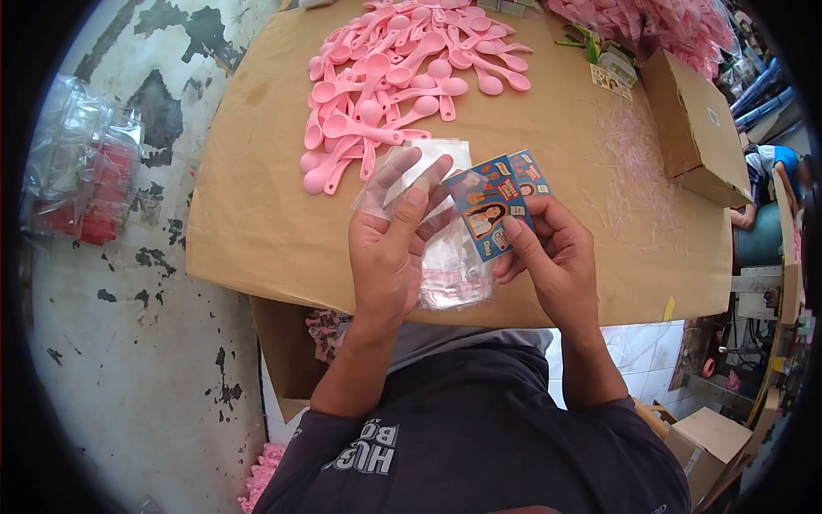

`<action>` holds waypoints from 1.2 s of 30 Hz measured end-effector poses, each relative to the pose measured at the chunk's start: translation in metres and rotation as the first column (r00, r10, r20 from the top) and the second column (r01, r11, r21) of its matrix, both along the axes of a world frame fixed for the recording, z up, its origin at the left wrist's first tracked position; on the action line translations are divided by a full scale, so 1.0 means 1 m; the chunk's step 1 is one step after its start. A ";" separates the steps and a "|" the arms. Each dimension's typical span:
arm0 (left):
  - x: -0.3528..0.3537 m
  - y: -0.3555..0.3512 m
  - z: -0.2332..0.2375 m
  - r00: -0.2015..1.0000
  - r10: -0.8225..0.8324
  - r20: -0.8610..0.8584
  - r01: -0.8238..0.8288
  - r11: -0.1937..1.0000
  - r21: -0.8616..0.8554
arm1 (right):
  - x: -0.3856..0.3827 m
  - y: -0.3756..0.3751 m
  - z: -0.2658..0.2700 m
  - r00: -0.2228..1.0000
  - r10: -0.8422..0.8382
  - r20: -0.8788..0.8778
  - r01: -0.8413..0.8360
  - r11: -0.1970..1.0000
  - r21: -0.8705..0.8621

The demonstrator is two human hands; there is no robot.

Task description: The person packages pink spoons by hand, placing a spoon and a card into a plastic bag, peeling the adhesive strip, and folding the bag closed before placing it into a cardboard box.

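My left hand [384, 257] is closed with its thumb pressed on a clear plastic bag [374, 190], which spreads over the fingers. In my right hand [561, 253] are blue printed cards [485, 224], pinched between thumb and fingers and fanned slightly apart. The front card's left edge comes right up to the fingertips of my left hand. Below both hands, a stack of clear plastic bags [458, 287] lies near the table's front edge. Many pink plastic spoons [375, 73] are heaped just beyond.
Brown paper covers the table [248, 206]. On its right stand a cardboard box [695, 128] and loose clear strands [638, 163]. Pink items in plastic [651, 30] pile up behind. Plastic packs [81, 171] hang at the left wall. Another person [766, 167] is at far right.
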State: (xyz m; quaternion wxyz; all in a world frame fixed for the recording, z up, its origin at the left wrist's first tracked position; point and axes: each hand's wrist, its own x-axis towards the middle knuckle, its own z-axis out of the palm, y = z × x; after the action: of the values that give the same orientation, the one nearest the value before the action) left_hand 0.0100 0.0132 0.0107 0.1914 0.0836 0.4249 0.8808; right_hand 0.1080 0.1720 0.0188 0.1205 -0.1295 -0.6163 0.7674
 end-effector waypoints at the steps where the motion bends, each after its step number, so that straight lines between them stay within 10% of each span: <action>1: 0.000 -0.001 -0.001 1.000 -0.005 -0.007 0.005 1.000 -0.022 | 0.000 0.000 -0.001 1.000 0.000 -0.001 0.000 1.000 0.000; 16: 0.001 0.002 -0.003 0.985 -0.170 -0.030 0.170 0.985 -0.011 | 0.000 0.016 0.004 0.967 0.226 0.117 -0.231 0.972 0.034; 36: 0.019 0.021 -0.003 0.984 -0.110 -0.140 0.112 0.994 0.009 | -0.014 -0.014 -0.005 0.994 0.007 -0.109 -0.014 0.998 -0.065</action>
State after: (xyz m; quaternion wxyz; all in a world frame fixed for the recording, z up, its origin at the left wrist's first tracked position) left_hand 0.0292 0.0339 0.0081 0.2095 0.1700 0.4243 0.8644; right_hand 0.0938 0.1583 0.0141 0.1454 -0.0882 -0.5840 0.7938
